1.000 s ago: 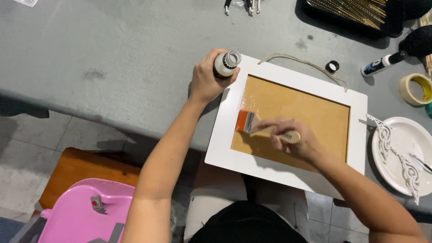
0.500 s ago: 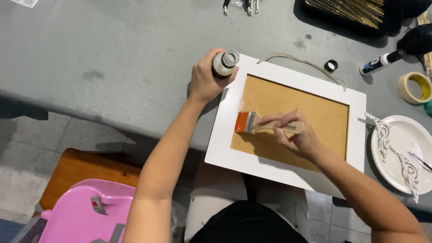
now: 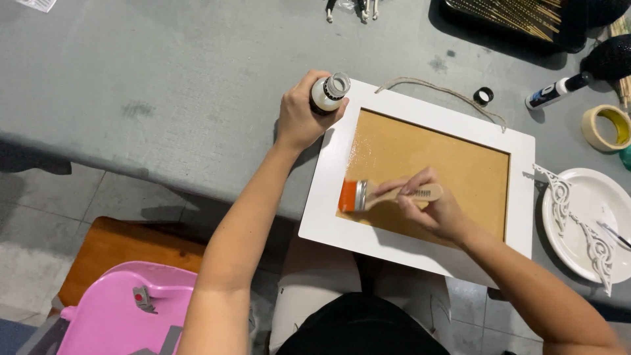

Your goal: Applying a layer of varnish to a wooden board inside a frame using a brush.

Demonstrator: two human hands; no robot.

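A white picture frame (image 3: 519, 197) with a brown backing board (image 3: 453, 164) lies on the grey table (image 3: 164, 85), overhanging its front edge. My right hand (image 3: 430, 207) grips a flat brush (image 3: 368, 195) with a wooden handle and orange bristles; the bristles rest on the board's lower left part. The board's left area looks wet and shiny. My left hand (image 3: 299, 118) holds an open small bottle (image 3: 328, 93) upright at the frame's top left corner. A twine loop (image 3: 447, 92) hangs off the frame's top edge.
A small black bottle cap (image 3: 484, 96), a marker-like tube (image 3: 559, 92) and a tape roll (image 3: 608, 128) lie to the right. A white plate (image 3: 591, 204) carries white ornate trims (image 3: 578, 227). A dark tray of sticks (image 3: 519, 20) sits at the back. Below are a pink container (image 3: 125, 315) and a wooden stool (image 3: 118, 246).
My right hand has drawn the brush down and to the left across the board. The left hand and bottle have stayed put.
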